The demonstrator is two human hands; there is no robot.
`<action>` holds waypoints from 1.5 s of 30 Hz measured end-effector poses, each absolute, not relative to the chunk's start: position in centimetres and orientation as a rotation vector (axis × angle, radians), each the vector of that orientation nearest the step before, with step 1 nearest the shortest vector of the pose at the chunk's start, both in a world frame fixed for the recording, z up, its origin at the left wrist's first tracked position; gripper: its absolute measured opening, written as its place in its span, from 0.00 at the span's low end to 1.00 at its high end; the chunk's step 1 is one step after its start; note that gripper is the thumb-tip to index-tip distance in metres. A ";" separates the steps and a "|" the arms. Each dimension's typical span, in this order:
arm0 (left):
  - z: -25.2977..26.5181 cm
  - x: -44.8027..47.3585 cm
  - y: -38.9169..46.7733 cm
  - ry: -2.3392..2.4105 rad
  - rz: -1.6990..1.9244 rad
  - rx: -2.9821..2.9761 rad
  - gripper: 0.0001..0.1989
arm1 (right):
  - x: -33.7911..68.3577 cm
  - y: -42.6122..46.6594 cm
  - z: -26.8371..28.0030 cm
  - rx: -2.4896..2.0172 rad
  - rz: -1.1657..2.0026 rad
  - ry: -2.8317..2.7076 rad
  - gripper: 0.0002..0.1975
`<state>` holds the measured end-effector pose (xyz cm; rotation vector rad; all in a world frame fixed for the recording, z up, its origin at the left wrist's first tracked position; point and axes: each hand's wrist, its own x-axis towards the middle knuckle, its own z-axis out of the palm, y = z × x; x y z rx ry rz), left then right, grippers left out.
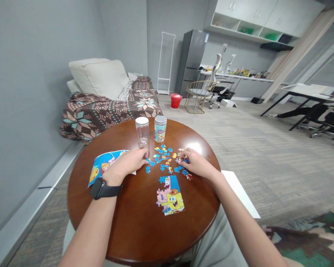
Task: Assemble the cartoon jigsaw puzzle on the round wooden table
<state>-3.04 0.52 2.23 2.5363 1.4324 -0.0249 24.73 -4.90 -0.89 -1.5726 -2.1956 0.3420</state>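
Note:
My left hand (134, 160), with a black watch on the wrist, rests at the left of the loose puzzle pieces (163, 157). Its fingers are bent and closed at a small blue puzzle piece (148, 161). On the right side of the pile, my right hand (194, 161) has curled fingers pinched at a puzzle piece (178, 161); the fingers partly hide it. Nearer to me lies a joined section of the puzzle (171, 195) with a yellow and a pink cartoon figure. Under my left forearm is a cartoon picture sheet (101, 165), partly covered.
A clear jar with a white lid (142, 131) and a cartoon-printed jar (160, 129) stand at the far side of the round brown table (139, 230). Beyond are a draped sofa (108, 105), a red bucket (176, 101) and chairs. White paper (241, 194) shows beyond the right edge.

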 end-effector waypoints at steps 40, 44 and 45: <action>3.2 -2.7 0.0 1.290 -0.050 2.550 0.12 | 25.6 -3.3 1.1 -1.623 0.383 -2.091 0.11; 3.3 -2.8 -0.2 1.312 -0.044 2.498 0.10 | 22.4 -2.1 2.5 -1.490 0.449 -2.261 0.14; 3.4 -2.7 -0.3 1.316 -0.045 2.488 0.10 | 21.7 -1.7 2.7 -1.438 0.497 -2.318 0.14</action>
